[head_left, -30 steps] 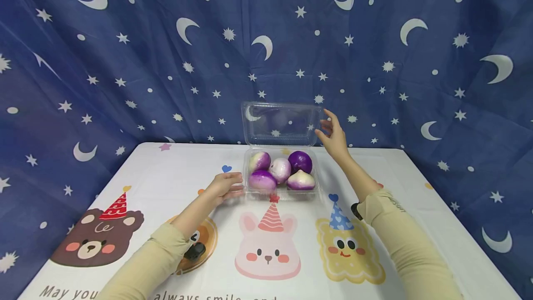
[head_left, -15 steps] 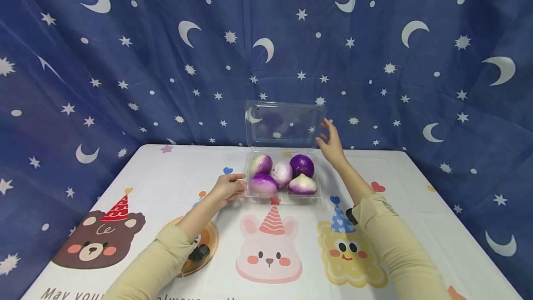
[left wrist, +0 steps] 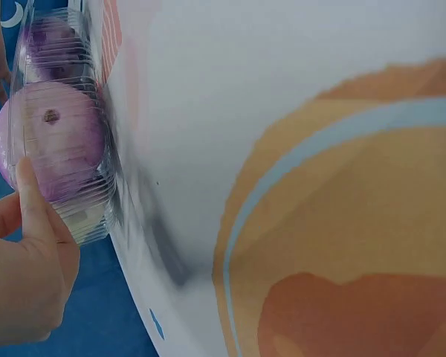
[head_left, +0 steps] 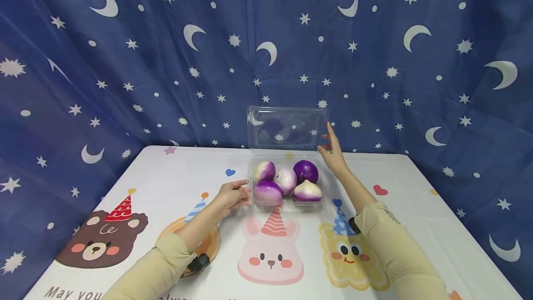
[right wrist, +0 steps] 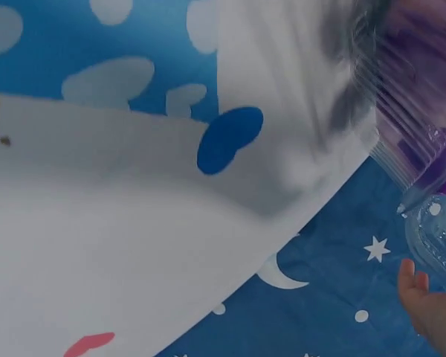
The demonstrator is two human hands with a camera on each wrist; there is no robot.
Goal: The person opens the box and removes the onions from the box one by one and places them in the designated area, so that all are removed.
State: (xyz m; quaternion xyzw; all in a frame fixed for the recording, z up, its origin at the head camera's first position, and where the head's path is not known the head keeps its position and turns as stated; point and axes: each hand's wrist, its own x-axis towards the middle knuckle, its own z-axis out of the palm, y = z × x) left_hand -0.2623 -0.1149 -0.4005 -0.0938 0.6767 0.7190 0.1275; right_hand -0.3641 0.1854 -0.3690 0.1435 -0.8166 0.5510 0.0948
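Note:
A clear plastic clamshell box [head_left: 287, 205] stands on the table with its lid [head_left: 287, 128] raised at the back. Inside lie several purple and white onions [head_left: 286, 181]. My left hand [head_left: 234, 196] touches the box's left side; in the left wrist view its straight fingers [left wrist: 31, 201] lie against the ribbed wall. At the right edge of the lid is my right hand [head_left: 333, 154], its fingers spread and partly extended. The right wrist view catches only part of the right hand [right wrist: 431, 309], just beside the clear lid, and whether it touches is hard to tell.
The white tablecloth [head_left: 200, 165] carries printed cartoon animals and lettering. Behind the table's far edge hangs a dark blue curtain [head_left: 374, 105] with moons and stars, close behind the raised lid. A dark wrist device [head_left: 200, 262] sits under the left forearm.
My left hand has come in from slightly left to touch the box's side. My right hand has slid lower along the lid's right edge. The lid stays raised, and the view has shifted slightly.

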